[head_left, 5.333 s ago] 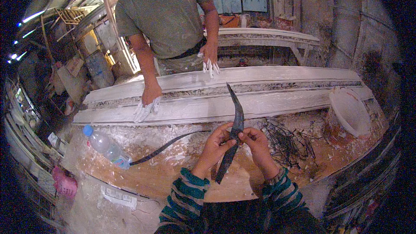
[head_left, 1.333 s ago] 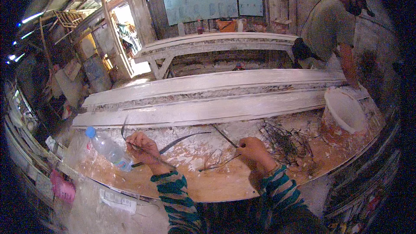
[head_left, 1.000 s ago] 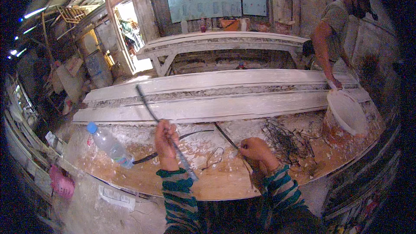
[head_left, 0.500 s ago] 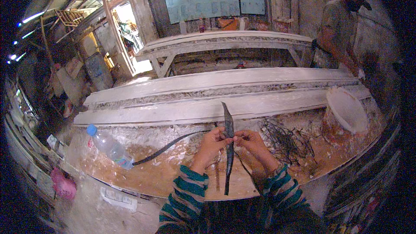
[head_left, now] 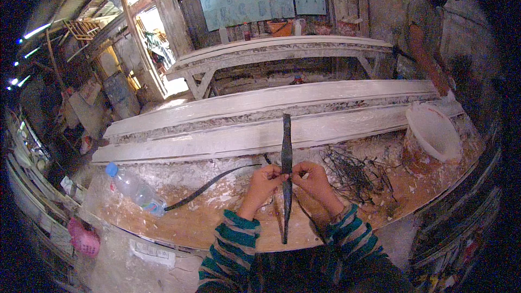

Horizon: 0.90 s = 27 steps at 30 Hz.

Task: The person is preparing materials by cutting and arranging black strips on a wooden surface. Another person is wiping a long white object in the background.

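Note:
A long black strip (head_left: 287, 152), wider in the middle and narrow at its ends, stands upright in front of me over the near table edge. My left hand (head_left: 266, 182) pinches its left side with thumb and fingertips. From the right, my right hand (head_left: 313, 182) grips the same strip at about that height, its fingers closed. Another dark strap (head_left: 209, 185) curves across the tabletop from the bottle toward my left hand. To the right of my right hand lies a tangled heap of thin black strands (head_left: 358, 176).
A clear bottle with a blue cap (head_left: 133, 187) lies at the left of the wooden table (head_left: 190, 227). Two long white-coated boards (head_left: 228, 142) span its far side. A white-smeared bucket (head_left: 410, 152) stands right, near a person (head_left: 426, 32). A whitish bench (head_left: 206, 78) stands behind.
The strip's upper part reaches higher and is straighter now. Both hands keep their hold on it. The person at the far right has shifted an arm slightly.

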Each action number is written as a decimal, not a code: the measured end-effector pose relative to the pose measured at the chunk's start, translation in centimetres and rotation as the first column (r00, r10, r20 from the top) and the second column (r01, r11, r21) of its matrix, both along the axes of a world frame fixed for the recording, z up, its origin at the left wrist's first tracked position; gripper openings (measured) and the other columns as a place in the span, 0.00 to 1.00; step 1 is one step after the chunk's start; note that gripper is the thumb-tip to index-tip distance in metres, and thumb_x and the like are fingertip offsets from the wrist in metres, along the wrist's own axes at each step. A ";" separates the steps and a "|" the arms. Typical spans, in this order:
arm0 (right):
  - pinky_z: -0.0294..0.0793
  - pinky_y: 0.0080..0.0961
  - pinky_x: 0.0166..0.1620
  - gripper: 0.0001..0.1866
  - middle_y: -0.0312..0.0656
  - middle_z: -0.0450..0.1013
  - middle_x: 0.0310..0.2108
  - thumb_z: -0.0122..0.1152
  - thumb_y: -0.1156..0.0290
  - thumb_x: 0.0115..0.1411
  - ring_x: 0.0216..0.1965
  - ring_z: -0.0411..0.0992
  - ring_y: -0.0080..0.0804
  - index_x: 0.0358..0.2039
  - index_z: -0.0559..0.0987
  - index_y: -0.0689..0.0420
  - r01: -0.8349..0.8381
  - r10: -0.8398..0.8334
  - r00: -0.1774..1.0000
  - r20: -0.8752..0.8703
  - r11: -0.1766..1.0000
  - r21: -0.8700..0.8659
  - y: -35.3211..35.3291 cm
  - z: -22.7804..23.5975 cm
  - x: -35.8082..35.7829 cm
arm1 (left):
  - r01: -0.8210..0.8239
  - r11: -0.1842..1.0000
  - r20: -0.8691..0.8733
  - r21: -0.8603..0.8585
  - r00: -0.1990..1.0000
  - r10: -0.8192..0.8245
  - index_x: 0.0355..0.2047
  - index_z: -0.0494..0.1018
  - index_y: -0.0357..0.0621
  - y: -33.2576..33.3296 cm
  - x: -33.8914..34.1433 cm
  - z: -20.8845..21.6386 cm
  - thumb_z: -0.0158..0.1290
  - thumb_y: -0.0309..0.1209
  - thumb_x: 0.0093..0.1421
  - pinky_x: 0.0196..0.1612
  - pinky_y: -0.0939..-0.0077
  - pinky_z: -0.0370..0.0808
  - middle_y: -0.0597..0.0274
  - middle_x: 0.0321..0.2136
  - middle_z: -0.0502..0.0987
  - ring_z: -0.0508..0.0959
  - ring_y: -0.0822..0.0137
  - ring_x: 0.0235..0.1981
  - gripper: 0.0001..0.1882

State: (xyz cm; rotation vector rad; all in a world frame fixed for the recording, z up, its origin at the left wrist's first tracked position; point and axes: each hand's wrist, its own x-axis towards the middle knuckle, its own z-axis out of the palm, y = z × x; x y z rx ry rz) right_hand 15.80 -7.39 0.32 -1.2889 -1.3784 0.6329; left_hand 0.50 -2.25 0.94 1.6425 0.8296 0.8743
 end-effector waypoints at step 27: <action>0.66 0.19 0.28 0.05 0.37 0.68 0.19 0.59 0.77 0.41 0.22 0.66 0.22 0.17 0.72 0.61 0.026 -0.029 0.999 0.024 0.994 0.107 -0.8 1.0 -0.5 | 0.132 0.977 -0.048 0.170 0.991 -0.125 0.31 0.71 0.38 -0.1 -0.1 0.3 0.50 0.28 0.54 0.27 0.82 0.70 0.64 0.28 0.66 0.71 0.72 0.29 0.07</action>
